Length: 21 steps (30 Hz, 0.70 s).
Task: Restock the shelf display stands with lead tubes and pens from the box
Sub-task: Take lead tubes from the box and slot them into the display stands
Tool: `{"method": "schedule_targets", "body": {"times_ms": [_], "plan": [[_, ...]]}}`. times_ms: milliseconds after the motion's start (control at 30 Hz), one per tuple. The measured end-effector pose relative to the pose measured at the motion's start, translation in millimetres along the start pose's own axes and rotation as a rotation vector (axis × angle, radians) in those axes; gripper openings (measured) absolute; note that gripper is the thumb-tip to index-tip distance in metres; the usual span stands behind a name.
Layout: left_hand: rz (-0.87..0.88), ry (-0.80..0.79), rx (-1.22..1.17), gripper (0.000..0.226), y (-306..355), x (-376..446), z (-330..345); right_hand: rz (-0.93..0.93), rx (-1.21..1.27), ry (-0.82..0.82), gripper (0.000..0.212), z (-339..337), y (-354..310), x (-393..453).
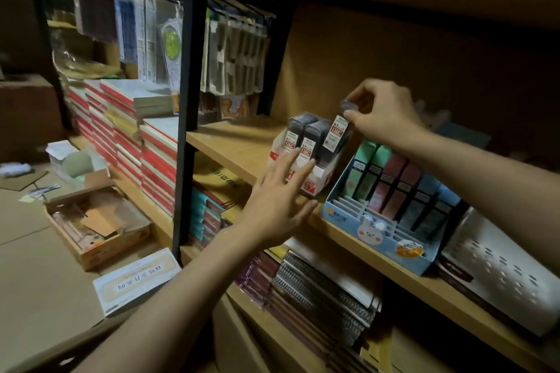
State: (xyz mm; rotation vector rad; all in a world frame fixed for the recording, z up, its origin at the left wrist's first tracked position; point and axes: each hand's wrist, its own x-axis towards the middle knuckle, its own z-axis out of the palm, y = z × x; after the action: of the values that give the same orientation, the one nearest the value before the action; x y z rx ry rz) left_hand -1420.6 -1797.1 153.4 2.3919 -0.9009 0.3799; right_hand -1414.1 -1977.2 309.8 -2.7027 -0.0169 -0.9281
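Observation:
A white and red display stand (323,177) marked 0.7 sits on the wooden shelf (230,142), holding dark lead tubes (312,136) in rows. My right hand (380,110) pinches the top of one lead tube (335,133) that stands tilted at the stand's right side. My left hand (280,200) reaches toward the stand's front with straight fingers, its fingertips touching the front tubes. To the right stands a blue rabbit-print display stand (368,228) with coloured cases (397,188). An open cardboard box (97,221) lies on the floor at the left.
Spiral notebooks (321,285) fill the shelf below. Red-edged book stacks (130,142) stand left of a black upright post (186,100), with hanging packets (236,54) behind. A white perforated basket (497,269) sits at the right. A labelled flat box (136,280) lies on the floor.

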Motion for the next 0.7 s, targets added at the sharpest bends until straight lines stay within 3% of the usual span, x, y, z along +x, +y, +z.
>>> {"method": "schedule_targets", "body": {"times_ms": [367, 567, 700], "plan": [[0.015, 0.073, 0.083, 0.079, -10, 12, 12, -0.065, -0.215, -0.165, 0.019, 19, 2, -9], [0.044, 0.083, 0.054, 0.088, -9, 7, 16, -0.096, -0.328, -0.109, 0.011, 23, 1, -14], [0.057, 0.062, 0.105, 0.09, -8, 0, 16, -0.106, -0.384, -0.129, 0.022, 23, -3, -19]]}}
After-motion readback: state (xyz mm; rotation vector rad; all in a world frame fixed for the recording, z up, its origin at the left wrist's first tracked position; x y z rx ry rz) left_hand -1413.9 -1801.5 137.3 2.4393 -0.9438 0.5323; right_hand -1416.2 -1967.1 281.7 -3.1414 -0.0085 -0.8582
